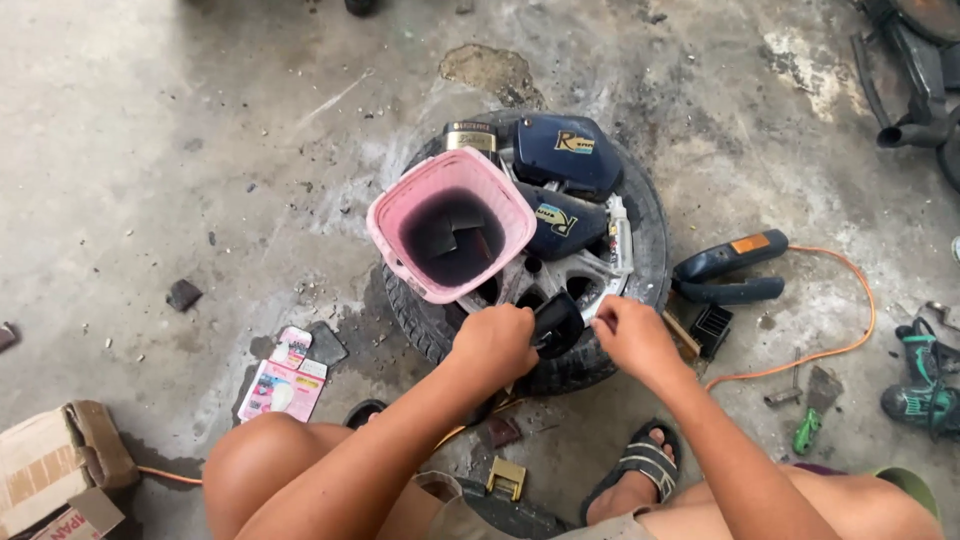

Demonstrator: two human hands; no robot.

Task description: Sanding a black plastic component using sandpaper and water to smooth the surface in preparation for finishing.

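One tyre on its silver wheel lies flat on the concrete floor, carrying a pink basket with dark flat pieces inside and two dark blue covers bearing small yellow labels. Lower left sits a brown cardboard box; nearer the tyre lies a pink and white packet. Both hands, left hand and right hand, are closed on a small black part over the tyre's near edge.
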